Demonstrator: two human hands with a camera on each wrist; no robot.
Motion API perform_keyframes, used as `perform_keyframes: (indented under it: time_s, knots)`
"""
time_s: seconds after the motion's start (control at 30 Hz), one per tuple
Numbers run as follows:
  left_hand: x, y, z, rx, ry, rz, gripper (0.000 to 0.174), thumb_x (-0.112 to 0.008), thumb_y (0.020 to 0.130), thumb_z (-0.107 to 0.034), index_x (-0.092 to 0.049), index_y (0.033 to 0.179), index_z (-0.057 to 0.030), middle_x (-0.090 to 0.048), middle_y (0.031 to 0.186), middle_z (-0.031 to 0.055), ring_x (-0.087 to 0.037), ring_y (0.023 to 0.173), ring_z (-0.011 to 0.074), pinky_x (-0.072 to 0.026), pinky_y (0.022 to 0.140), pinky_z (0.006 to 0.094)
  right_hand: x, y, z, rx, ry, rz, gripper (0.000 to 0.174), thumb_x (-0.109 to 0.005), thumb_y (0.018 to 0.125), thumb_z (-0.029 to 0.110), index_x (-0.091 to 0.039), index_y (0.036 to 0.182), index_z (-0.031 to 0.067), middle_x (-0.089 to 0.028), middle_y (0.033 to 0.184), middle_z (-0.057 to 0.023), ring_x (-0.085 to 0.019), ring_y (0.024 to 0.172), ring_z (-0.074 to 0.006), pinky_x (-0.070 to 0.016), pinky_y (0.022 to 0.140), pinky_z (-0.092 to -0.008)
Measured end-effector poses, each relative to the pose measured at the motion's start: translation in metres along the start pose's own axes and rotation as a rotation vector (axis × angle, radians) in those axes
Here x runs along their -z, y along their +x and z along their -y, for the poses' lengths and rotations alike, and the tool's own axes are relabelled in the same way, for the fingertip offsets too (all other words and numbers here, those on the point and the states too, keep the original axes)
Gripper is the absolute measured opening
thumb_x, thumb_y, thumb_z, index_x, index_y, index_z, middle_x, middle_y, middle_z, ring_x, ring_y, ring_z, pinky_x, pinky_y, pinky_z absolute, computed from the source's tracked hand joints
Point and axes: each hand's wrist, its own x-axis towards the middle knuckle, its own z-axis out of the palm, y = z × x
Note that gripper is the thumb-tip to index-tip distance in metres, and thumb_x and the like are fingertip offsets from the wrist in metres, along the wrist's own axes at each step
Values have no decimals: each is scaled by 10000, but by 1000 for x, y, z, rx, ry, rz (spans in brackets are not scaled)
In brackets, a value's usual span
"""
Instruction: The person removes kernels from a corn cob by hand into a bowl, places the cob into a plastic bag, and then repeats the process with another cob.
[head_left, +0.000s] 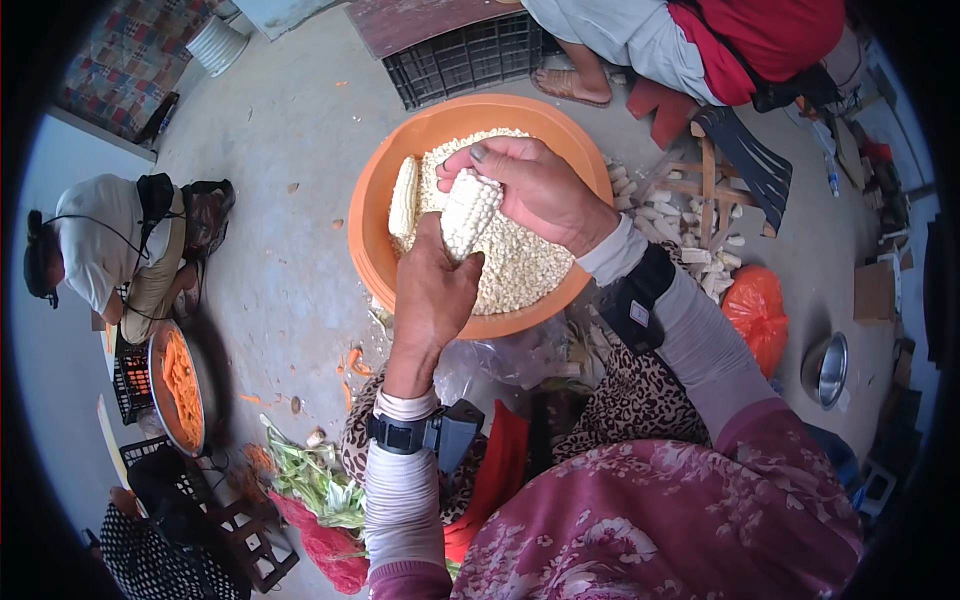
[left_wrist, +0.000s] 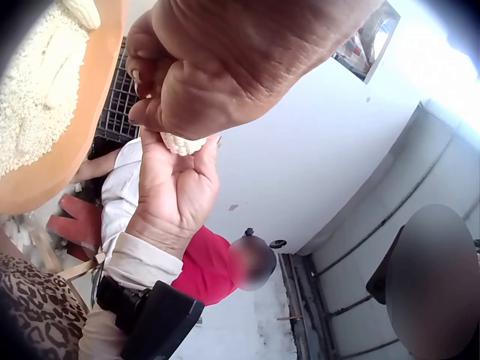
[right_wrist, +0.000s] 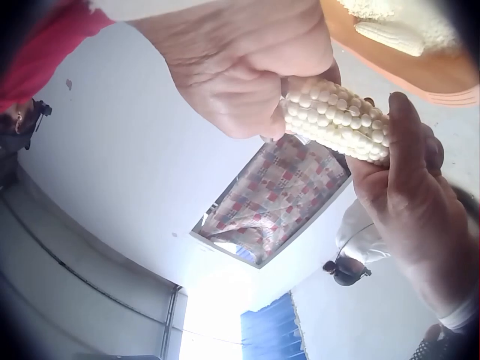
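Observation:
A white corn cob (head_left: 471, 212), thick with kernels, is held above the orange basin (head_left: 372, 262). My left hand (head_left: 436, 285) grips its lower end between thumb and fingers. At the other end, my right hand (head_left: 545, 190) has its fingers curled round the cob's tip. From the right wrist, the cob (right_wrist: 337, 120) spans between the right hand (right_wrist: 247, 64) and the left hand (right_wrist: 412, 199). Loose white kernels (head_left: 525, 268) fill much of the basin, and another whole cob (head_left: 404, 198) lies on them along the left side.
Stripped cobs (head_left: 665, 212) are piled on the floor right of the basin, near an orange bag (head_left: 755, 315) and a metal bowl (head_left: 832, 370). A black crate (head_left: 460, 70) and a seated person are beyond. Corn husks (head_left: 325, 480) lie front left; a pan of orange shreds (head_left: 180, 385) stands left.

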Motion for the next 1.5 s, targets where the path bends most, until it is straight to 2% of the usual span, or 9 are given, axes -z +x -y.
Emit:
perform_keyframes:
  time_s: [0.27,0.37,0.47,0.53,0.73,0.9,1.33,1.43,1.5]
  knots:
    - [0,0,-2,-16,35,-35,343,-605,744,-29,-473,1060,-6,-620,797,231,-628,773,367,-475,668,415,-4,0,3,5,-6,-32,263,-511,920,161,-553,1014,-82,-612,943,-123,-604,856,-170,-490,783,-295]
    - [1,-1,-9,37,153,-32,341,-624,749,-13,-485,1060,-2,-632,881,159,-632,842,252,-470,737,337,-2,-1,0,8,-113,-27,253,-522,914,145,-549,1041,-72,-603,982,-128,-588,910,-176,-470,826,-300]
    - [1,-2,-9,17,258,-61,320,-623,740,-11,-483,1028,-9,-627,860,200,-634,847,332,-473,713,367,1,-1,0,-2,-153,-17,260,-503,925,150,-544,1064,-65,-591,1031,-141,-572,974,-188,-450,877,-309]
    - [1,-2,-4,-66,257,-93,318,-586,731,-18,-471,1028,-16,-613,806,244,-595,793,420,-459,668,479,2,-1,-1,-17,-157,-17,264,-488,931,154,-543,1061,-69,-590,1032,-149,-574,973,-191,-451,878,-311]
    - [2,-1,-7,-33,285,-88,305,-590,736,-25,-469,1016,-16,-613,817,245,-595,801,416,-456,675,487,-4,0,-1,21,-5,-83,237,-448,931,139,-554,986,-66,-600,906,-129,-594,864,-198,-485,787,-317]
    - [-2,-1,-6,-20,406,-126,284,-585,746,-25,-471,1005,-42,-618,851,220,-595,814,408,-459,672,470,-1,-1,1,-58,-76,-54,247,-482,924,135,-556,1052,-62,-600,1007,-139,-563,982,-181,-438,897,-321]
    - [0,0,-8,-35,583,-197,289,-581,749,-22,-474,1011,-82,-618,895,188,-594,833,395,-462,661,465,4,1,-1,-69,-67,-61,279,-466,913,110,-530,1106,-82,-597,1054,-179,-580,1004,-228,-449,912,-338]
    - [1,1,-5,-31,527,-199,300,-598,748,-31,-471,1014,-87,-617,898,185,-594,832,396,-464,666,464,2,2,1,-49,110,-88,236,-443,923,97,-546,1024,-91,-602,949,-148,-597,897,-206,-484,825,-329]
    - [2,1,-8,-56,517,-189,270,-568,762,-27,-466,1010,-62,-598,882,191,-588,808,396,-459,661,478,6,4,-1,-41,82,-40,278,-433,946,148,-548,1084,-65,-601,1033,-177,-584,987,-235,-450,906,-339]
